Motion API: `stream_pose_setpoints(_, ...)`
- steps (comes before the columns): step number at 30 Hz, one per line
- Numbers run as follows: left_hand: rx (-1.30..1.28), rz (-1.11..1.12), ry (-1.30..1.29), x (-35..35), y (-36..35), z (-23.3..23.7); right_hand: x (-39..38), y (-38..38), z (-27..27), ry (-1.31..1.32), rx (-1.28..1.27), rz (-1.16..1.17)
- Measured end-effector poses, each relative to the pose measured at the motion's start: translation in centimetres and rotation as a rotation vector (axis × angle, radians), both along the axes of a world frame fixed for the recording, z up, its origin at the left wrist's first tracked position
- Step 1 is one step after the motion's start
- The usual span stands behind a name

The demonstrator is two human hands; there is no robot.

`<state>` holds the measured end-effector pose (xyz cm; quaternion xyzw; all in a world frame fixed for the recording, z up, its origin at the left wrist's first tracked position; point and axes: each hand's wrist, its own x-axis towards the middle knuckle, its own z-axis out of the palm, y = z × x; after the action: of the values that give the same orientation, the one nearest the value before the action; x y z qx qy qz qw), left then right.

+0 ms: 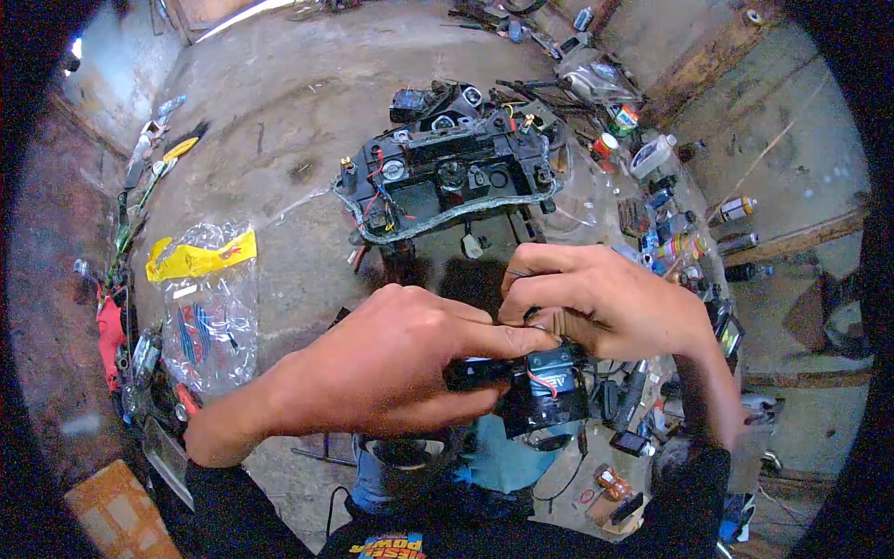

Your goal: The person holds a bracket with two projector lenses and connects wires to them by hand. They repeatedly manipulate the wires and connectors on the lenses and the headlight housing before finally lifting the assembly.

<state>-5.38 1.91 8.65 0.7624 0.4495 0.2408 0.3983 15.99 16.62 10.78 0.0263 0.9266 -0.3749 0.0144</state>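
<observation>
A black part with a blue label and a short red wire is held close to my lap. My left hand is closed around its left side, with the index finger stretched to its top edge. Fingers curled, my right hand pinches at that same top edge, touching my left fingertip. What is between the fingertips is too small to make out. Beyond my hands, a black headlight housing lies on its back, with loose coloured wires and a bead of sealant around its rim.
A clear plastic bag with a yellow band lies on the floor at left. Bottles, including a white jug, and several tools line the right wall. A wooden board is at lower left. Cables lie near my legs.
</observation>
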Motion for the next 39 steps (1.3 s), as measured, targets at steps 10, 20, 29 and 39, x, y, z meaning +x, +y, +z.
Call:
stream_pose_setpoints(10, 0.046, -0.009, 0.052, 0.2, -0.4, -0.1, 0.0, -0.3, 0.0, -0.017, -0.063, -0.011)
stream_pose_setpoints(20, 0.063, -0.011, -0.016, 0.4, -0.7, -0.2, -0.2, -0.7, 0.5, -0.047, -0.005, 0.004)
stream_pose_setpoints(29, 0.076, -0.024, -0.110, 0.2, -0.7, -0.9, 0.2, -1.3, 0.5, -0.040, -0.006, -0.104)
stream_pose_setpoints(39, 0.114, -0.034, -0.213, 0.2, -0.5, -1.5, 0.0, -1.4, 0.2, -0.039, 0.008, -0.187)
